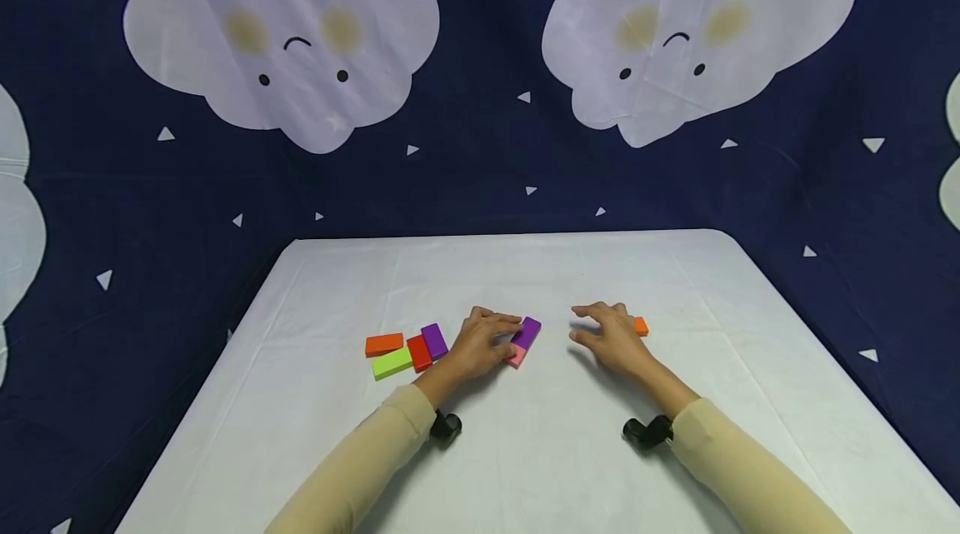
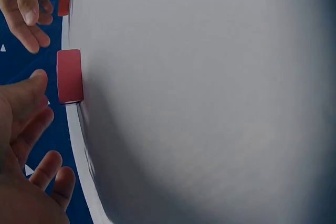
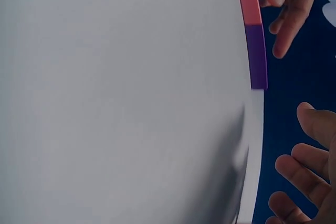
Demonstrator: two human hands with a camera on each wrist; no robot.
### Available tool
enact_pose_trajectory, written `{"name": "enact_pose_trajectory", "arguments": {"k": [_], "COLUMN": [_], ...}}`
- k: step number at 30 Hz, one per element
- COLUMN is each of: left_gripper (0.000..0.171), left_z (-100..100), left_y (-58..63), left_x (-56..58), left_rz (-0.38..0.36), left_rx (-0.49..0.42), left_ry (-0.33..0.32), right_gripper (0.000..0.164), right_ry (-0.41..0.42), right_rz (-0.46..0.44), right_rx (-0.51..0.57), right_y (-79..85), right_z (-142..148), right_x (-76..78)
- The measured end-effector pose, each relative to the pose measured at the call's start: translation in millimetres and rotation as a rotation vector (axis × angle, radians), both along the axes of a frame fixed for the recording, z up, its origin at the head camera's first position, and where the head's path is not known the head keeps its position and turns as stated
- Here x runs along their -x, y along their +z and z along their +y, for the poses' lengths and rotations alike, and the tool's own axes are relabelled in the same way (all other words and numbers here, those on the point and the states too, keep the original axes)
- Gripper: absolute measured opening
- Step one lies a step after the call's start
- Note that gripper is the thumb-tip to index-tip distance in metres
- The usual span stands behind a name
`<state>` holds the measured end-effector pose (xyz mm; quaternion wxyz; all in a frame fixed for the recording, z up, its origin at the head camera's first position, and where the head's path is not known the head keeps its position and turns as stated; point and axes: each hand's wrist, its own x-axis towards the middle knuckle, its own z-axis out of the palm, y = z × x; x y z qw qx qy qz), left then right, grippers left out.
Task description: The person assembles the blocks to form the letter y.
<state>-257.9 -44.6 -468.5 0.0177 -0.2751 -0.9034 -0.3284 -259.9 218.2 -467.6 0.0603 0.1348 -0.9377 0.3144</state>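
Reaching at purple block (image 1: 529, 330) and pink block (image 1: 516, 357), end to end, lower centre, left hand (image 1: 477, 343) loosely spread, contact unclear, right hand (image 1: 613, 340) spread, right of centre, partly hiding orange block (image 1: 641, 326)

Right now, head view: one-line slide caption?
Left hand near an end-to-end purple block and pink block; right hand beside an orange block, white tabletop.

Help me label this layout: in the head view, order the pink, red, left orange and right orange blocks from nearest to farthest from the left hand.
From the left hand:
1. Pink block: by its thumb.
2. Red block: left of the hand.
3. Left orange block: farther left.
4. Right orange block: right side, partly behind the right hand.
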Motion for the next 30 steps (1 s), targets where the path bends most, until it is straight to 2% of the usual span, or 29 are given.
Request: {"name": "enact_pose_trajectory", "arguments": {"k": [8,14,18,25,30], "left_gripper": [0.037,0.036,0.036,0.035,0.035], "left_z": [3,5,5,6,6], "left_y": [2.0,3.2,3.1,1.8,1.3], "left_x": [4.1,5.5,5.7,5.8,6.8], "left_rz": [-0.009,-0.022,-0.058,-0.084,-0.091], "left_rx": [0.016,0.034,0.037,0.044,0.043], "left_ry": [-0.067,-0.094,-0.097,-0.085,-0.075], "right_gripper": [0.045,0.047,0.048,0.053,0.051], "right_ry": [-0.042,-0.075,-0.086,-0.104,-0.111], "right_rz": [0.042,0.041,0.038,0.005,-0.007], "right_rx": [-0.006,-0.003,-0.016,-0.042,-0.064], "right_y": [2.8,2.6,1.1,-1.8,-3.7], "right_z": [21,38,48,63,71], "right_x": [-0.3,-0.2,1.6,3.1,4.7]}}
